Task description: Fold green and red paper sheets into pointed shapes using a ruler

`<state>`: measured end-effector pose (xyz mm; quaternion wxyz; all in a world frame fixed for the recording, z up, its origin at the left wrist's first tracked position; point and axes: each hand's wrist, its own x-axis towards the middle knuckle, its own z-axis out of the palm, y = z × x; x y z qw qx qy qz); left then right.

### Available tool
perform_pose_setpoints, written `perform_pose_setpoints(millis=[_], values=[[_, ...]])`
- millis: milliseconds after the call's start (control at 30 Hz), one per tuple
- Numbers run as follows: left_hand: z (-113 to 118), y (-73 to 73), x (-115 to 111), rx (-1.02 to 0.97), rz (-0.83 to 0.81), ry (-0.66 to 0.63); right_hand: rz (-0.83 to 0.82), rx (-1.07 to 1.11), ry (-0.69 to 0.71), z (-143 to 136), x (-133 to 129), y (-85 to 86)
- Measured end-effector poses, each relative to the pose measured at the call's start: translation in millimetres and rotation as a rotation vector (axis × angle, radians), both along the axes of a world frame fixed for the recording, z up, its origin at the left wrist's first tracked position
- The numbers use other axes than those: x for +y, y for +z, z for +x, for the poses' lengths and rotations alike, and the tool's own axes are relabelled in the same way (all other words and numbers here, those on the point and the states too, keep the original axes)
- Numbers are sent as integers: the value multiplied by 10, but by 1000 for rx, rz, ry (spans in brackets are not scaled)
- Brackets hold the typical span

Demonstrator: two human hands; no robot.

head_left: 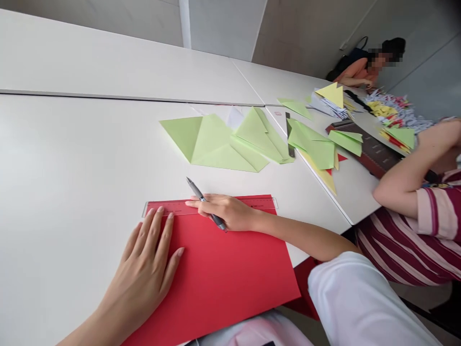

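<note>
While my right hand point(230, 212) grips the pen point(206, 203), hiding part of the ruler point(173, 207), my left hand point(149, 257) lies flat, fingers spread, on red paper point(223, 283).

Looks like a classroom or craft room: long white tables point(72, 158) pushed together, folded paper point(223, 144) spread out, 2 other people point(425, 202) seated alongside.

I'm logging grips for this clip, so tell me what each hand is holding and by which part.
The right hand holds a pen by its lower barrel. The left hand holds nothing; it lies flat on the red paper, fingertips at the ruler.
</note>
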<state>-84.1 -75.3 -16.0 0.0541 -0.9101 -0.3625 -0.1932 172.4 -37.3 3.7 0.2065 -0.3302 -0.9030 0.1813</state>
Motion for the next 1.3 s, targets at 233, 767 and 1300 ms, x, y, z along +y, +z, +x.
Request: perform_pose_setpoints(millis=[233,767,1300], values=[[-36,-15,40,-34,-32,-38,274,-131,-35,135,-220,89],[-55,-55,60,-117,-147,-41,197,68,-914,798,-1381,-120],[-45,-15,69,-100,-163,-34,153,69,-914,785,-1369,-127]])
